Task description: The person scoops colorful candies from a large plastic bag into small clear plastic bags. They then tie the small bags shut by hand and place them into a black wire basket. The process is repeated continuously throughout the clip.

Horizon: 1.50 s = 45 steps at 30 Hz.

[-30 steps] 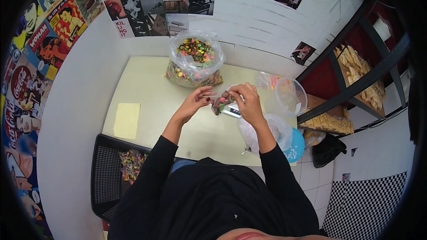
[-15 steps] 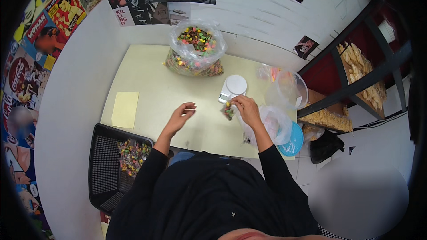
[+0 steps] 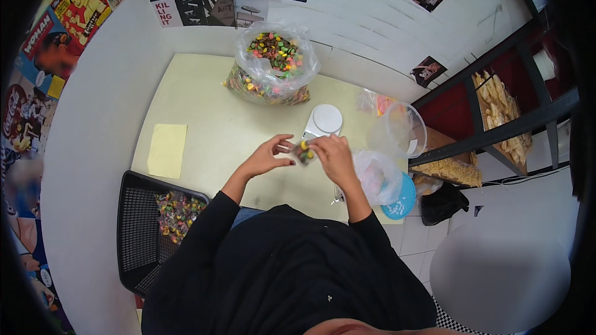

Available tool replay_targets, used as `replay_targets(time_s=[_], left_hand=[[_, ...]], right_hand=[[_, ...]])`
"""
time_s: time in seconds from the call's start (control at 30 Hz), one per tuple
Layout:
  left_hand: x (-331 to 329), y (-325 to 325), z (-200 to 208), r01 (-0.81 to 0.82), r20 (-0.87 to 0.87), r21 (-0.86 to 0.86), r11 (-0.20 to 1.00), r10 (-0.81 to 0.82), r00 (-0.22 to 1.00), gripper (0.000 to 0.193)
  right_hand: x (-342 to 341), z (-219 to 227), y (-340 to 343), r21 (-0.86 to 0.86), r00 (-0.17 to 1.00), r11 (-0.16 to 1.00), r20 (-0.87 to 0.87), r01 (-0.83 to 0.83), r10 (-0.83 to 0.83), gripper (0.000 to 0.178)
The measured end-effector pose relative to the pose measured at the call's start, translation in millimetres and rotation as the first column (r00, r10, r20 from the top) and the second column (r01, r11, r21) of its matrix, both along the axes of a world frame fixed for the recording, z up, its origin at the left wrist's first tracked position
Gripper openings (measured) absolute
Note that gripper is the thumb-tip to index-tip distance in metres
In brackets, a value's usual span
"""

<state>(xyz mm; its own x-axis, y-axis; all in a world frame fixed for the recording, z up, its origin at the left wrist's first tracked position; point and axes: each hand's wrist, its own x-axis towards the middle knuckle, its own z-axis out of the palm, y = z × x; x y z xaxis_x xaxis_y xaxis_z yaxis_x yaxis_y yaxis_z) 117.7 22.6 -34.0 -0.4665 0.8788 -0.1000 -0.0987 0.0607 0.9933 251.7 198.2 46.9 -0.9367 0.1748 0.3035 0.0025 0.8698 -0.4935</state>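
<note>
A small clear packet of colourful candies (image 3: 303,154) hangs between my hands above the table, pinched at its upper right side by my right hand (image 3: 335,158). On the packet's left, my left hand (image 3: 266,157) has its thumb and fingers apart in an open curve, close to the packet but not gripping it. Just beyond the packet stands a white kitchen scale (image 3: 326,119) with a round plate, its near end partly hidden. A large open plastic bag (image 3: 239,88) full of similar candies sits at the back of the table.
At my left, a black plastic basket (image 3: 133,242) holds a heap of filled packets (image 3: 179,216). Yellow paper (image 3: 166,151) lies on the table's left. Rightward are a clear round tub (image 3: 397,127), a whitish plastic bag (image 3: 377,178), a blue lid (image 3: 403,197) and a dark-framed shelf (image 3: 496,124).
My right hand has brought the packet left and slightly toward the middle. The left hand has moved right, up beside the packet, with its fingers spread wider.
</note>
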Motion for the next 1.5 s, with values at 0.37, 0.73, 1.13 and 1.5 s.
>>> replay_targets(time_s=[0.37, 0.73, 1.13, 1.5], left_hand=[[-55.2, -24.6, -14.7, -0.180, 0.039, -0.033, 0.983, 0.181, 0.983, 0.041], [-60.6, -22.8, -21.3, -0.097, -0.097, -0.018, 0.995, 0.095, 0.991, 0.045], [-68.4, 11.2, -3.0, 0.244, 0.098, -0.015, 0.970, -0.242, 0.965, 0.042], [-76.2, 6.1, -3.8, 0.237, 0.092, 0.046, 0.970, -0.241, 0.966, 0.054]], right_hand=[[-9.9, -42.7, 49.1, -0.467, 0.959, 0.841, 0.200, 0.273, -0.200, 0.013], [-50.8, -39.0, 34.8, -0.092, 0.964, 0.969, 0.157, 0.230, -0.214, 0.012], [-55.8, -5.9, -5.8, -0.151, 0.973, 0.988, 0.233, 0.027, 0.009, 0.020], [-59.4, -10.8, -14.9, -0.500, 0.975, 0.850, 0.209, 0.168, -0.070, 0.012]])
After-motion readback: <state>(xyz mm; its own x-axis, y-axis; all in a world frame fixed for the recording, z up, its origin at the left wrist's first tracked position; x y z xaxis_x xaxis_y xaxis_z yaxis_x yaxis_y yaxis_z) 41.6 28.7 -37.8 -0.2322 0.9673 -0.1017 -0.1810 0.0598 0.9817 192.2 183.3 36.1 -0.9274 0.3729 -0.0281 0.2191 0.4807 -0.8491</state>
